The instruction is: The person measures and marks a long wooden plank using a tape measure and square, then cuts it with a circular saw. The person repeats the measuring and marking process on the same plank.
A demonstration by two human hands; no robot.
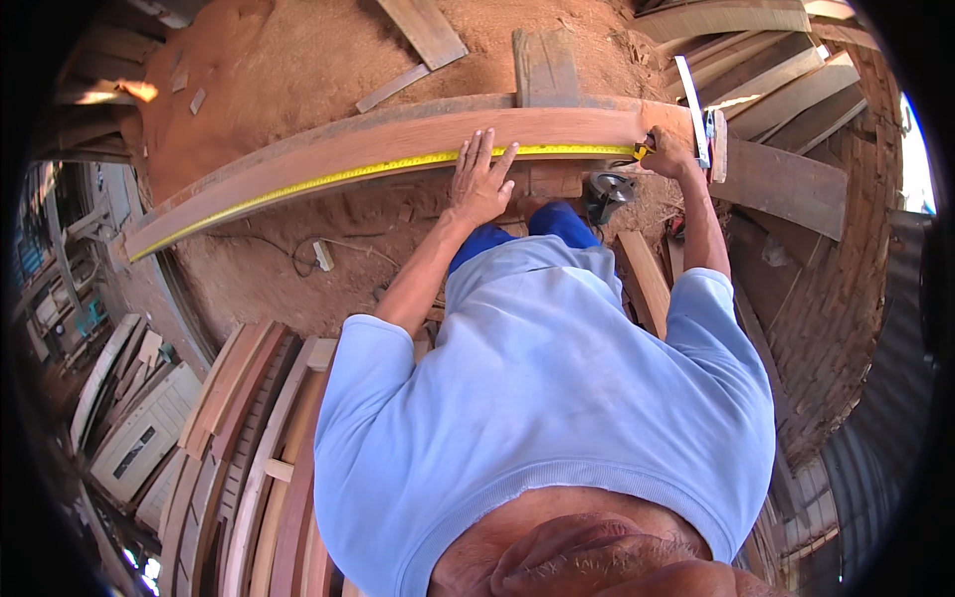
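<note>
A long reddish wooden plank (398,135) lies across in front of me. Along its near edge stretches a yellow measuring tape (328,179), drawn out almost to the plank's left end. My left hand (482,179) is open, its fingers spread flat on the plank and touching the tape near the middle. Toward the right end, my right hand (672,155) is closed around the tape measure's yellow and black case (643,150); part of the case is hidden by the fingers. A pale metal straight piece (690,104), perhaps a square's blade, stands just beyond that hand.
Below the plank, a power tool with a round metal guard (609,195) sits near my legs. A short board (546,68) crosses under the plank. Stacked boards (259,438) lie at the lower left, more timber (776,80) at the upper right. Reddish sawdust (269,70) covers the ground.
</note>
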